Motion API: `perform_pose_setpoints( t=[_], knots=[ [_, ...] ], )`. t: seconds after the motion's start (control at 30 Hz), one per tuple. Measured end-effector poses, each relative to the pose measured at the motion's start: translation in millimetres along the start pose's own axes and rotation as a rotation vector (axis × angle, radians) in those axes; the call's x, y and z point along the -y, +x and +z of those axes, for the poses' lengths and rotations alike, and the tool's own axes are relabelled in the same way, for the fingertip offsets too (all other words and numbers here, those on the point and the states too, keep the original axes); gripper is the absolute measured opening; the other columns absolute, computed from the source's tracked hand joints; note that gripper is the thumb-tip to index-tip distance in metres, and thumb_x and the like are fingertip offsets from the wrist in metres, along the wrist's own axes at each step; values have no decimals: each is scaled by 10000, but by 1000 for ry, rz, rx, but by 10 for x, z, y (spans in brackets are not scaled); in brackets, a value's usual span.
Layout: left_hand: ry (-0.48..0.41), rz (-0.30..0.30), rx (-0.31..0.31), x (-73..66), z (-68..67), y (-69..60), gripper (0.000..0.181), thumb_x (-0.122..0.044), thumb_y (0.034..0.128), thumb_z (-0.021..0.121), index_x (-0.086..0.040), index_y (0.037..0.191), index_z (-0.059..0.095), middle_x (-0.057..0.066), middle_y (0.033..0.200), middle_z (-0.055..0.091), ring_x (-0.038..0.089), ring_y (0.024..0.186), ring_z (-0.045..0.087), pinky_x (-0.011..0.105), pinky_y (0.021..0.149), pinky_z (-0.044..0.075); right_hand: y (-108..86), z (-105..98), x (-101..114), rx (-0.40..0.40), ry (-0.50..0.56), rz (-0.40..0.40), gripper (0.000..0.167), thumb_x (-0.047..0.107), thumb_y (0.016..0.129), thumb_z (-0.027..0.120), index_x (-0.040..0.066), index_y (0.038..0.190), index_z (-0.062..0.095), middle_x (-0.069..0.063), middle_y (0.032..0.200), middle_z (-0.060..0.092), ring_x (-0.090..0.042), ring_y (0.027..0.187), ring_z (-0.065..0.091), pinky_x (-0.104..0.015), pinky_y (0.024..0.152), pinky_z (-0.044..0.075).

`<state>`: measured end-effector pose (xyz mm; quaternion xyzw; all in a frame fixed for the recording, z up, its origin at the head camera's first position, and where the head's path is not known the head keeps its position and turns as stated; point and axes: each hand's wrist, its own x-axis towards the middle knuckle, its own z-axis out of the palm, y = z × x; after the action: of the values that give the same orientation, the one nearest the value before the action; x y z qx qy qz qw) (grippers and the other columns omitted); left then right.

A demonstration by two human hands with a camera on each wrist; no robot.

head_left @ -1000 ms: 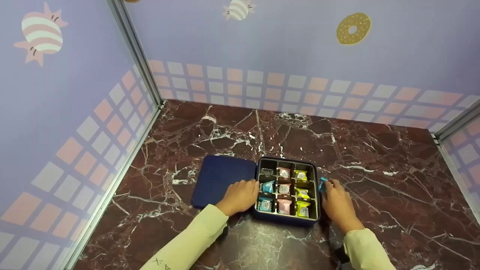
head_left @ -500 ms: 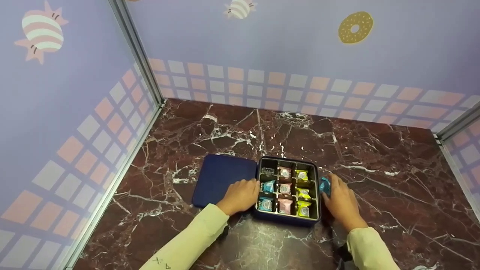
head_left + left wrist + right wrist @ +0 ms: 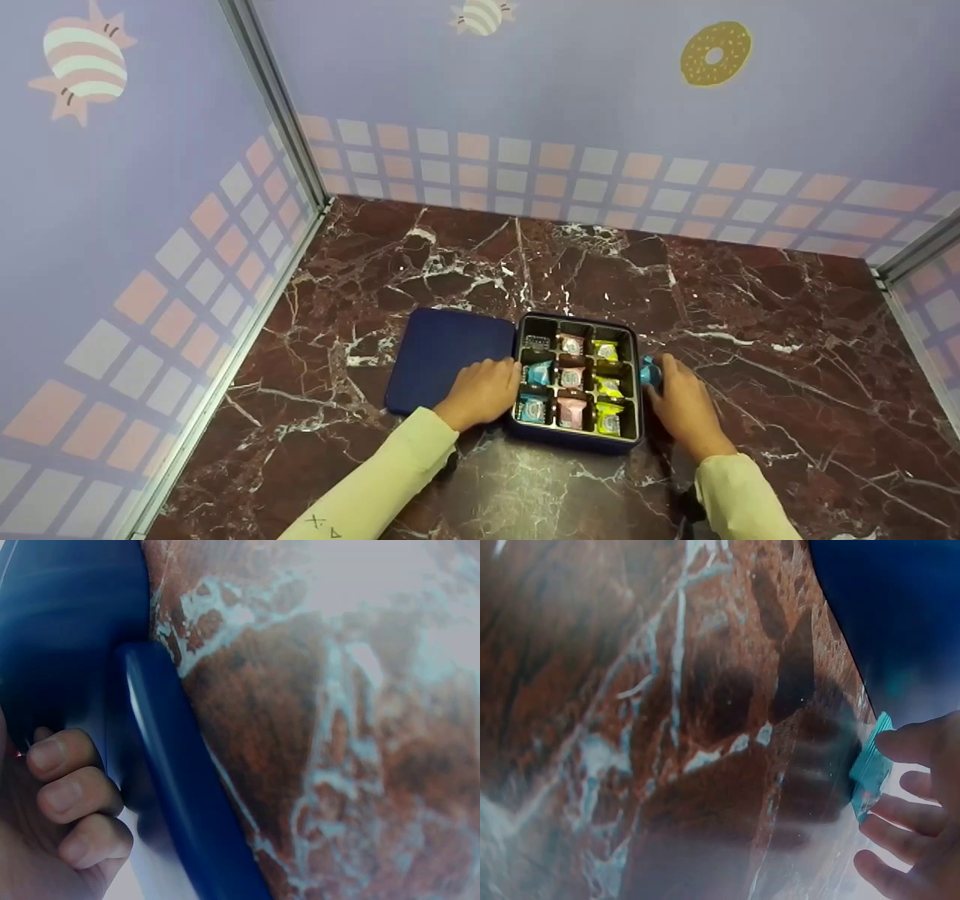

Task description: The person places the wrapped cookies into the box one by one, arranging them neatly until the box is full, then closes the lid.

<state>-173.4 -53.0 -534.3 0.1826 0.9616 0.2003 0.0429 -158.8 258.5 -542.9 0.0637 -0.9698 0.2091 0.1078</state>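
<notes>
A dark blue tin [image 3: 574, 442] stands with its lid [image 3: 450, 360] laid back on the left. Its inside is divided into three rows of three compartments. Yellow candies [image 3: 608, 418] fill the right column and pink candies [image 3: 571, 412] the middle one. Two blue candies [image 3: 532, 409] sit in the left column; its far compartment shows a bare floor. My left hand [image 3: 484, 391] holds the tin's left rim, fingers curled, thumb hidden. Beside the tin's right wall, my right hand [image 3: 684, 409] pinches a blue wrapped candy [image 3: 650, 371], also seen in the right wrist view.
The red-brown marble-patterned tabletop [image 3: 787, 390] extends around the tin. Lilac panels [image 3: 585, 90] with printed sweets and squares enclose the back and sides. A metal corner post [image 3: 274, 97] rises at the back left.
My right hand has shifted its fingers around the blue candy, which now shows more clearly beside the tin. The left hand and the tin have stayed in place.
</notes>
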Motion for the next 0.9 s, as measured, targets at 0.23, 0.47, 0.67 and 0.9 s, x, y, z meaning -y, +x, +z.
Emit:
perform_pose_setpoints(
  t=[0.23, 0.47, 0.67, 0.9],
  knots=[
    [3, 6, -6, -6, -10, -4, 400, -298, 1040, 291, -164, 706, 466, 0, 605, 465, 253, 579, 578, 410, 518, 441, 9, 27, -4, -49, -37, -41, 342, 7, 748, 758, -56, 1003, 538, -283, 916, 629, -493, 845, 612, -590, 754, 466],
    [-7, 3, 5, 1, -6, -1, 404, -304, 1044, 285, -180, 697, 452, -26, 590, 420, 199, 542, 504, 382, 506, 416, 7, 20, 8, -28, -49, -36, 416, 43, 749, 773, -93, 1070, 546, -313, 1004, 620, -504, 910, 596, -606, 796, 451],
    [-19, -7, 17, -8, -13, -2, 395, -303, 1045, 294, -184, 705, 456, -28, 594, 427, 189, 547, 494, 380, 522, 423, 5, 31, 18, -5, -37, 9, 420, 32, 757, 764, -88, 1105, 562, -311, 1089, 610, -505, 992, 581, -607, 842, 438],
    [-11, -6, 3, -9, -8, 0, 402, -306, 1043, 293, -180, 698, 459, -14, 596, 453, 234, 565, 552, 392, 505, 422, 10, 38, 11, -39, -35, -6, 343, 27, 753, 762, -72, 1022, 574, -293, 992, 618, -497, 901, 591, -602, 780, 449]
  ],
)
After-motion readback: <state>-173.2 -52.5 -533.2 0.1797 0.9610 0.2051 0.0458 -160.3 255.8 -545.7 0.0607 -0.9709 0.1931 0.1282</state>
